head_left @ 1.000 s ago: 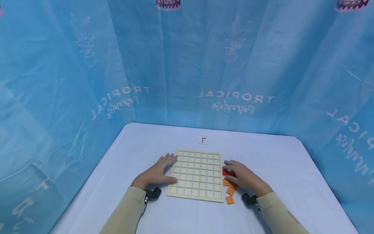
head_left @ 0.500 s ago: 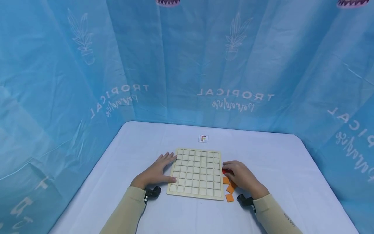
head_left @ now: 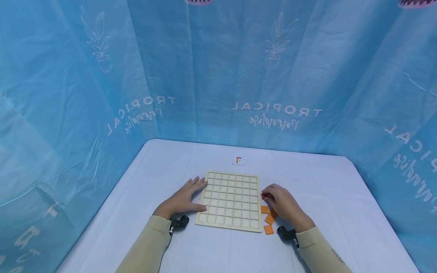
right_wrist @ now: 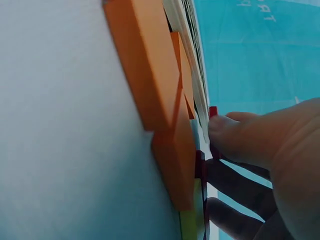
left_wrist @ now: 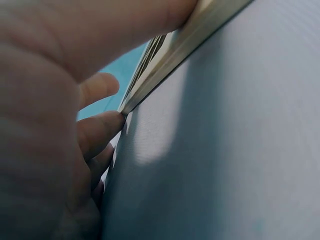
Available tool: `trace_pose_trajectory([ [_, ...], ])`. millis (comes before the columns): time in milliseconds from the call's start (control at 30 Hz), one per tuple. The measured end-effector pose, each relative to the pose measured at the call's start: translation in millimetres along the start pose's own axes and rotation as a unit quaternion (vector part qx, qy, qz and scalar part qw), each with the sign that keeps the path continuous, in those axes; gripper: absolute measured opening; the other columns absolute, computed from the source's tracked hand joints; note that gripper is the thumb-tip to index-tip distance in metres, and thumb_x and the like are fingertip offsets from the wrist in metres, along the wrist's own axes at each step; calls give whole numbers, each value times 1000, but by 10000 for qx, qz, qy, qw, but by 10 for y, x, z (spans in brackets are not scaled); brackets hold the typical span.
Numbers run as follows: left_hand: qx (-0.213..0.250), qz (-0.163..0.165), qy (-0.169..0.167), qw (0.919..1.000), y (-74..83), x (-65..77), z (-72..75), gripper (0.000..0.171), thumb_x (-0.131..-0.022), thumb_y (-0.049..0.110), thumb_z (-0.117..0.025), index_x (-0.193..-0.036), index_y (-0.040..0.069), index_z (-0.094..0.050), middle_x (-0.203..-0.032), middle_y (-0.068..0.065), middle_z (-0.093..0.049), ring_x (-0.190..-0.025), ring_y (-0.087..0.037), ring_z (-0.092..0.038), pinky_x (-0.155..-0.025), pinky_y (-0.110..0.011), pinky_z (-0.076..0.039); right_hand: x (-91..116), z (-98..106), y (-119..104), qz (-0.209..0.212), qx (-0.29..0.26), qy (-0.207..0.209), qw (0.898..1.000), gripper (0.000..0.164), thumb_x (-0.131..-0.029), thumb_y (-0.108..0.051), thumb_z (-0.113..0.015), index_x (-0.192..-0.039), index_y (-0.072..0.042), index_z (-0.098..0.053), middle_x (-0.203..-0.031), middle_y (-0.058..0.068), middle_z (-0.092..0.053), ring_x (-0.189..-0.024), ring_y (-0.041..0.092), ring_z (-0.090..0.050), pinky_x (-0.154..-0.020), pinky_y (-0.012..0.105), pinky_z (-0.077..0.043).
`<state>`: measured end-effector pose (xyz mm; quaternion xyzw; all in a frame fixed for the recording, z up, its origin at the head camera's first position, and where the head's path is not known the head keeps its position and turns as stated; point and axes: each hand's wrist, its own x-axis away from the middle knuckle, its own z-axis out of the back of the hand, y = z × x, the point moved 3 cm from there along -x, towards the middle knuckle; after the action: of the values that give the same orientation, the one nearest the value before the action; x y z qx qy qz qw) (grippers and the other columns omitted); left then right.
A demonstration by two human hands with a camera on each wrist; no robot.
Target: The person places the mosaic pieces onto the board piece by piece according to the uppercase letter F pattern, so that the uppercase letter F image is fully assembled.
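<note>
A pale wooden board (head_left: 230,201) with a grid of square recesses lies on the white table. My left hand (head_left: 181,200) rests along its left edge, fingers and thumb spread, thumb on the rim. Just off the board's right side, my right hand (head_left: 286,205) pinches a red square tile (right_wrist: 214,111) between thumb and fingers, raised off the table. Several orange tiles (head_left: 268,229) lie beside and partly under that hand. The right wrist view also has a second dark red tile (right_wrist: 200,164) and a yellow-green tile (right_wrist: 188,225) below the fingers.
Behind the board lies a small printed card (head_left: 238,160) with a coloured grid pattern. A blue printed curtain (head_left: 218,76) hangs around the far side and the sides of the table (head_left: 307,174).
My right hand's fingers, earlier spread over the red tiles, have drawn together and now pinch one red tile, raised slightly. My left hand has stayed on the board's edge.
</note>
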<state>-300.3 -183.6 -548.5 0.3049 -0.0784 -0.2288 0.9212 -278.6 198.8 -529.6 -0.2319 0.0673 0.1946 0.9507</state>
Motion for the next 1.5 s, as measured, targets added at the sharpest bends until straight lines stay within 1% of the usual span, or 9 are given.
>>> trace_pose_trajectory([
  [133, 8, 27, -35, 10000, 0, 12, -11, 111, -76, 74, -81, -165, 21, -40, -172, -4, -25, -159, -32, -7, -124, -60, -11, -22, 3, 22, -68, -35, 14, 10000, 27, -95, 0, -78, -121, -6, -78, -116, 3, -69, -104, 19, -66, -94, 41, -59],
  [333, -1, 66, -55, 10000, -1, 13, 5, 109, -77, 71, -82, -164, 19, -41, -173, -4, -23, -159, -35, -6, -123, -64, -13, -127, 27, 34, -176, -112, -30, 9998, 27, -96, -5, -78, -123, -5, -77, -118, 4, -69, -106, 21, -66, -96, 41, -58],
  [567, -140, -4, -145, 9998, 14, -6, 16, 109, -79, 73, -79, -164, 16, -41, -173, -4, -23, -159, -32, -6, -124, -60, -11, -252, 25, -28, 24, -223, -66, 9997, 24, -97, -2, -77, -121, -3, -77, -117, 5, -71, -107, 23, -67, -96, 43, -58],
  [667, -191, -23, -187, 9996, 15, -12, 16, 109, -80, 74, -78, -164, 15, -41, -173, -3, -22, -159, -31, -6, -125, -58, -11, -315, 15, -78, 175, -207, -70, 9996, 21, -97, -2, -77, -118, -3, -78, -114, 4, -71, -105, 21, -67, -94, 41, -59],
  [767, -179, -29, -202, 9996, 14, -10, 24, 109, -80, 73, -79, -164, 15, -40, -173, -3, -21, -159, -32, -6, -124, -59, -11, -393, 0, -142, 309, -182, -63, 9993, 18, -98, -3, -76, -115, -4, -79, -113, 3, -71, -104, 19, -68, -91, 38, -59],
  [933, -99, -76, -258, 9996, 6, 1, 43, 109, -80, 71, -79, -165, 15, -39, -173, -4, -20, -159, -33, -4, -124, -60, -10, -539, -45, -282, 439, -234, -102, 9987, 18, -97, -3, -77, -115, -4, -79, -112, 4, -72, -106, 20, -68, -91, 38, -59],
  [1067, -8, -143, -317, 9994, -22, 2, 54, 108, -81, 69, -80, -165, 15, -38, -173, -4, -20, -159, -34, -3, -124, -61, -9, -633, -89, -406, 635, -420, -188, 9969, 19, -96, -3, -78, -115, -3, -79, -112, 5, -73, -107, 21, -69, -91, 38, -58],
  [1233, 67, -218, -348, 9991, -53, -5, 71, 107, -82, 67, -81, -165, 14, -38, -173, -4, -20, -159, -36, -2, -124, -62, -9, -753, -183, -515, 808, -566, -228, 9949, 17, -96, -5, -79, -113, -5, -80, -109, 2, -73, -104, 19, -69, -90, 37, -58],
  [1500, 297, -240, -360, 9986, -47, 19, 71, 105, -83, 64, -82, -164, 14, -40, -173, -5, -20, -159, -37, -1, -123, -64, -8, -908, -345, -623, 774, -425, -338, 9955, 15, -96, -6, -79, -111, -6, -80, -106, 2, -73, -103, 18, -68, -92, 36, -57],
])
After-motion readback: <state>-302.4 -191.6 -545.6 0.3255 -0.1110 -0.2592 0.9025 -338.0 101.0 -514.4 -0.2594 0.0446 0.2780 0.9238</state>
